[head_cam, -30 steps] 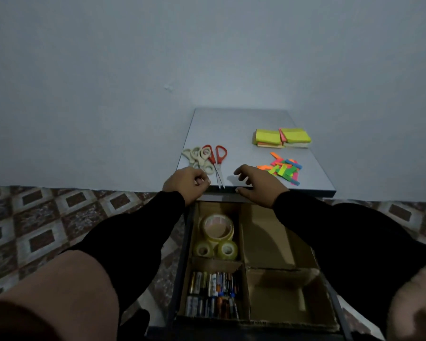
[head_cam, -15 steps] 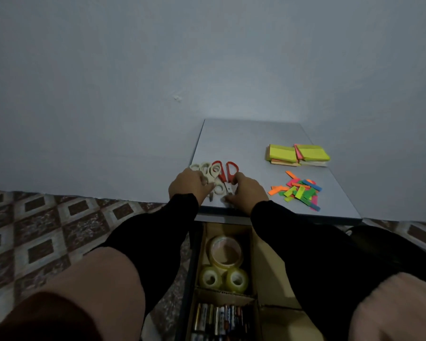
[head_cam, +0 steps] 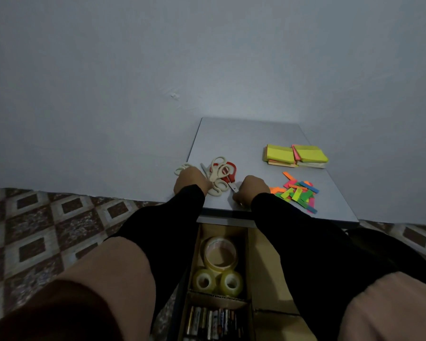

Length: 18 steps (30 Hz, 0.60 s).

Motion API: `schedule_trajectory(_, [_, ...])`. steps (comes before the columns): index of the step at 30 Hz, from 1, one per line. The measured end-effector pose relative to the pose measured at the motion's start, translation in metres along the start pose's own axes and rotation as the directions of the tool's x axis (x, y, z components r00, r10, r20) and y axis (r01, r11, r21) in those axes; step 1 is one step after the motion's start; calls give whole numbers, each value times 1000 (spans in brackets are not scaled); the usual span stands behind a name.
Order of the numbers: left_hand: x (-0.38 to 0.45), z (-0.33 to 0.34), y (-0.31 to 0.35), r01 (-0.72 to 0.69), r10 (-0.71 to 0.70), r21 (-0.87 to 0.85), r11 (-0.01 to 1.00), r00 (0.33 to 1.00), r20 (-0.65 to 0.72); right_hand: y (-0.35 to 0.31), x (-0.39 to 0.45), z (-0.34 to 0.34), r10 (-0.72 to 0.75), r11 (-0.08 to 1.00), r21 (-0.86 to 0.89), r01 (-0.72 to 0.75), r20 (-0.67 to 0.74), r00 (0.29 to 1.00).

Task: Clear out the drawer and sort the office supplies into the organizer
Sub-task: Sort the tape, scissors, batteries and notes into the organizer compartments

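Note:
Several scissors (head_cam: 219, 174), cream-handled and red-handled, lie in a heap near the front left of the grey table (head_cam: 246, 141). My left hand (head_cam: 191, 179) lies on the left side of the heap, fingers curled over a cream pair whose handle loop sticks out to the left. My right hand (head_cam: 252, 189) is curled at the blade tips on the heap's right side. Below the table edge the open drawer holds a cardboard organizer (head_cam: 250, 254). Its left compartments contain three tape rolls (head_cam: 219, 253) and several batteries (head_cam: 212, 323).
Yellow sticky-note pads (head_cam: 295, 156) sit at the table's right rear. A scatter of colourful page flags (head_cam: 298, 193) lies just right of my right hand. The organizer's right compartment (head_cam: 263, 271) shows bare cardboard. A patterned tiled floor (head_cam: 47, 230) surrounds the table, and walls stand close behind.
Both hands moved up from the table's front edge onto the scissors heap and closed in on it from both sides. The view tilted upward, so less of the drawer shows.

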<state>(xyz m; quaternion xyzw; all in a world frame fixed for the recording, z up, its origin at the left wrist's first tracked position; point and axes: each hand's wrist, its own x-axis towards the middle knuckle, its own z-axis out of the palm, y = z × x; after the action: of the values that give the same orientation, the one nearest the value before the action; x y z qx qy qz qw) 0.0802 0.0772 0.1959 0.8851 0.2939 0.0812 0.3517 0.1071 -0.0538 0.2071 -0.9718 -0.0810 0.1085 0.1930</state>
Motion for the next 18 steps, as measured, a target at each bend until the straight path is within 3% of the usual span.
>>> schedule_trajectory(8, [9,7,-7,26,-46,-195,981,994,-97,3,4,-2,12,996,83,-12,-5,1000])
schedule_trajectory(11, [4,8,-7,-40,36,-188,981,999,-26,6,4,-2,-5,994,111,6,-7,1000])
schedule_trajectory(18, [4,16,-11,-167,169,-225,960,986,-10,14,5,-3,5,986,166,1,-32,999])
